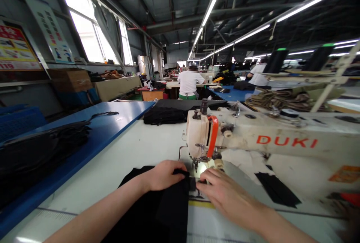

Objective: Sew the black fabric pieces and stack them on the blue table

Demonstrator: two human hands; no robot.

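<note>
A large piece of black fabric [165, 213] lies over the front of the pale sewing table, its upper edge close to the needle area of a white sewing machine [197, 132]. My left hand [165, 175] is closed on that upper edge, thumb and fingers pinching it. From the fabric's right side a small black fabric strip [192, 184] sticks out over the metal plate. My right hand [215, 186] pinches the strip's right end, just in front of the presser foot. The fingertips partly hide the strip.
Small black fabric pieces [277, 188] rest under the machine arm. A stack of black fabric [164, 112] lies behind the machine. On the left, a blue table [118, 123] bears a dark fabric pile [56, 141]. A person in a white shirt [190, 83] sits ahead.
</note>
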